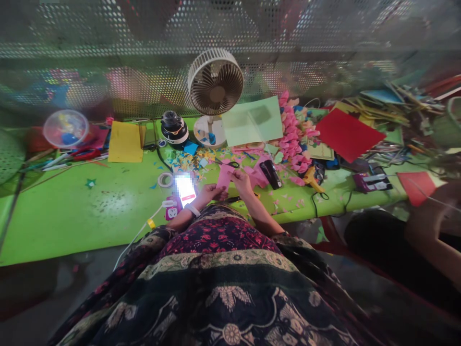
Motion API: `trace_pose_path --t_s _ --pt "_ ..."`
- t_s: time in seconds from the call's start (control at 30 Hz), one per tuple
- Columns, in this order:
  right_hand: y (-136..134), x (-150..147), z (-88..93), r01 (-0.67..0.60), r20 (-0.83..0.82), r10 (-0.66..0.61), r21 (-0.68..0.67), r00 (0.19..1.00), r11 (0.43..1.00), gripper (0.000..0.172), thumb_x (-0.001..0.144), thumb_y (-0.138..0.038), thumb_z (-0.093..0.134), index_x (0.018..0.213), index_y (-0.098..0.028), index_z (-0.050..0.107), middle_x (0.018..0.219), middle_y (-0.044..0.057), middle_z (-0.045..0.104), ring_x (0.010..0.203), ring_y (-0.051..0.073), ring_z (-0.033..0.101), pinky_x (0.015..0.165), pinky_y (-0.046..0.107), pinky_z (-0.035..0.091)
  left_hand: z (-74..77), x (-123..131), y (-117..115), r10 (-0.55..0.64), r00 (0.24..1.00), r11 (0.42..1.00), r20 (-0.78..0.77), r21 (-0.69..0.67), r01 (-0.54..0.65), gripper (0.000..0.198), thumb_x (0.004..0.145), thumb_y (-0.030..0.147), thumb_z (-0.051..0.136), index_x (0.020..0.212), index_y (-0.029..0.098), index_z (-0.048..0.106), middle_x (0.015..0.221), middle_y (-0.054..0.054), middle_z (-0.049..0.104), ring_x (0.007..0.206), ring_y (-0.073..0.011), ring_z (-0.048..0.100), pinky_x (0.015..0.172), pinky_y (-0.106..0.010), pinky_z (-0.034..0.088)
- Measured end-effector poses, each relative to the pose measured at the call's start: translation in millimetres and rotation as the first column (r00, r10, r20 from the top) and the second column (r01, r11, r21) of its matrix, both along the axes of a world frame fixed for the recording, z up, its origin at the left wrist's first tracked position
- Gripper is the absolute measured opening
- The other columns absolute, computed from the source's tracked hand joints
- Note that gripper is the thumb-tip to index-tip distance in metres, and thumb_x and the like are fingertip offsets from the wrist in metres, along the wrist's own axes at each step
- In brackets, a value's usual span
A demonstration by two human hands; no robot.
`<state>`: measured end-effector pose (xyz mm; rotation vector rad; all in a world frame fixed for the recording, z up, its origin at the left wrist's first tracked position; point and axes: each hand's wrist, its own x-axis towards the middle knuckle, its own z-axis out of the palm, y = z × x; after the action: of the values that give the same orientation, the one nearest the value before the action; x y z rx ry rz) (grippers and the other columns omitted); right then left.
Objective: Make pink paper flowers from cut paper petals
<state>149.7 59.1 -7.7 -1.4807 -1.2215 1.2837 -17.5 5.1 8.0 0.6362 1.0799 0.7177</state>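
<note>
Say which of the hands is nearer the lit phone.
Left. The left hand is just right of the lit phone; the right hand is farther right.

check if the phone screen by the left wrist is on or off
On: the phone screen glows bright white, with a red bar.

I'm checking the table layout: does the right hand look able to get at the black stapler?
Probably yes: only loose pink paper seems to lie between the right hand and the stapler, though that hand would likely have to release its pink strip first.
</note>
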Motion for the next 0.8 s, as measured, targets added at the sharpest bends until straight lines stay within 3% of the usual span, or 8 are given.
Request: trace_pose_path --t_s 0.2,0.33,0.5,0.67,0.8 --pt "5 6 4.0 -0.017 0.008 0.017 -0.011 1.0 1.0 0.057 0.068 -0.076 0.069 0.06 -0.025 0.045 0.057 -0.003 0.044 0.06 0.014 0.047 0.058 0.029 0.043 -2.3 -4 0 -0.109 0.994 0.994 -0.03 0.001 0.109 0.063 0.064 0.07 0.084 0.089 0.012 0.075 0.081 -0.011 0.077 0.069 -0.0192 0.072 0.059 -0.027 0.052" --pt "-10 4 4.3 -0.059 0.012 0.06 -0.077 0.998 0.995 0.06 0.073 -0.083 0.06 0.065 -0.024 0.049 0.058 -0.001 0.053 0.056 0.015 0.05 0.053 0.029 0.044 -5.0 -1 2 -0.006 0.992 0.996 -0.125 0.09 0.017 0.053 0.076 0.068 0.077 0.078 0.015 0.069 0.07 -0.004 0.071 0.062 -0.0153 0.066 0.055 -0.025 0.046" --pt "-32 -10 -1.0 -0.177 0.002 0.177 -0.068 0.984 0.982 0.057 0.069 -0.077 0.069 0.067 -0.023 0.052 0.058 -0.003 0.055 0.056 0.013 0.048 0.054 0.026 0.041 -8.1 7 1 0.038 0.983 0.997 -0.178 0.075 -0.025 0.044 0.085 0.058 0.072 0.075 0.016 0.063 0.061 0.0 0.065 0.055 -0.0134 0.062 0.055 -0.024 0.044" --pt "-40 -12 -4.1 -0.263 -0.093 0.255 -0.09 0.963 0.961 0.062 0.073 -0.084 0.057 0.07 -0.023 0.052 0.057 -0.004 0.05 0.052 0.011 0.042 0.051 0.026 0.037 -7.7 10 -2 0.072 0.995 0.997 -0.071 -0.033 -0.075 0.037 0.083 0.051 0.076 0.08 0.015 0.066 0.065 0.0 0.067 0.055 -0.0121 0.061 0.055 -0.023 0.044" --pt "-47 -6 -4.7 -0.276 -0.119 0.263 -0.11 0.957 0.955 0.066 0.071 -0.089 0.055 0.071 -0.023 0.051 0.056 -0.006 0.044 0.051 0.01 0.038 0.049 0.026 0.034 -3.9 7 -6 0.029 1.0 0.996 -0.013 -0.087 -0.03 0.037 0.078 0.051 0.08 0.081 0.015 0.069 0.064 -0.002 0.068 0.055 -0.0123 0.062 0.052 -0.022 0.041"
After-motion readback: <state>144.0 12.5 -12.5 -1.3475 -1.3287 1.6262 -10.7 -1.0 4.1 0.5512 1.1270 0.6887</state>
